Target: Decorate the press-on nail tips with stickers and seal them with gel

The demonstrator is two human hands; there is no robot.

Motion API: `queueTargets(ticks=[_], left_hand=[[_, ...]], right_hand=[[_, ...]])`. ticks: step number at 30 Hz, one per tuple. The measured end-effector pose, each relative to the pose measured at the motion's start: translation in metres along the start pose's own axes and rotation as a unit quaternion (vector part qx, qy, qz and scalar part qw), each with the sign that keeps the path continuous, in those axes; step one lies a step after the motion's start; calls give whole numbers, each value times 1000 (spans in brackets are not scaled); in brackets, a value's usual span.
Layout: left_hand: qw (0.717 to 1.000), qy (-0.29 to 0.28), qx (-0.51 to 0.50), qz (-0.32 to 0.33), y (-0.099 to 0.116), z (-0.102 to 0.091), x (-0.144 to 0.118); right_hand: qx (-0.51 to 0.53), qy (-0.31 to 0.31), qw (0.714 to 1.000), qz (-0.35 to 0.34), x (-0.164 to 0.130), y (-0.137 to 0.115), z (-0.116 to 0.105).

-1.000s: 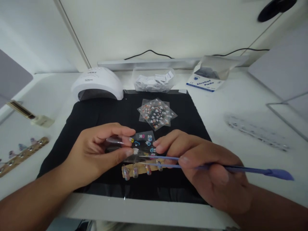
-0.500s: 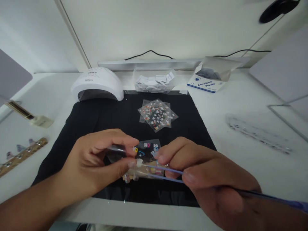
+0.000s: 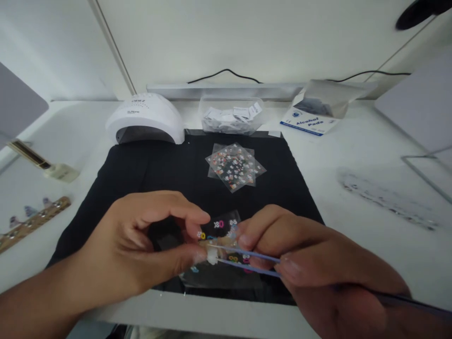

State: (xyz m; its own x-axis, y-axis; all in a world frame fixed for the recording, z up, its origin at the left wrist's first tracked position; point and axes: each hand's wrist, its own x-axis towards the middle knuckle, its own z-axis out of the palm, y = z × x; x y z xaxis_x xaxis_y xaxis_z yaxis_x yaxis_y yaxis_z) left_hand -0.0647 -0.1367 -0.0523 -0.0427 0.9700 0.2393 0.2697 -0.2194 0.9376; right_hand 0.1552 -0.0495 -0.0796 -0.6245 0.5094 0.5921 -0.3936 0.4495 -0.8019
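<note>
My left hand (image 3: 151,240) is bent round, its thumb and fingers closed at the left edge of a clear sticker sheet (image 3: 221,225) printed with small coloured bow shapes. A small white piece (image 3: 212,256) sits at the left thumb tip. My right hand (image 3: 303,254) grips purple-blue tweezers (image 3: 261,254). The arms of the tweezers are apart, their tips at the white piece. Right fingertips cover the sheet's right part. Beyond both hands, a fanned stack of clear sticker sheets (image 3: 234,167) with white and orange prints lies on a black mat (image 3: 155,165).
At the back stand a white nail lamp (image 3: 144,117), a clear tub of packets (image 3: 231,117) and an alcohol pads box (image 3: 314,113). A polish bottle (image 3: 61,173) and a rack of nail tips (image 3: 35,221) lie left. A clear strip (image 3: 388,200) lies right.
Both hands have shifted slightly toward me with the sheet, whose tilt differs. The tweezer arms show farther apart at the tips around the white piece. The view has shifted a little.
</note>
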Motion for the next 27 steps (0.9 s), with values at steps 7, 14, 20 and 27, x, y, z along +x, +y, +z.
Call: queueTargets(ticks=[7, 14, 20, 27], left_hand=[[1000, -18, 2, -9, -4, -2, -3], [998, -45, 36, 18, -3, -3, -3], [997, -62, 35, 27, -2, -2, -1], [998, -60, 11, 12, -3, 1, -2]], right_hand=[[39, 55, 997, 34, 8, -3, 8], [49, 66, 996, 39, 9, -1, 8], [42, 64, 997, 32, 10, -3, 8], [48, 53, 997, 37, 12, -3, 7]])
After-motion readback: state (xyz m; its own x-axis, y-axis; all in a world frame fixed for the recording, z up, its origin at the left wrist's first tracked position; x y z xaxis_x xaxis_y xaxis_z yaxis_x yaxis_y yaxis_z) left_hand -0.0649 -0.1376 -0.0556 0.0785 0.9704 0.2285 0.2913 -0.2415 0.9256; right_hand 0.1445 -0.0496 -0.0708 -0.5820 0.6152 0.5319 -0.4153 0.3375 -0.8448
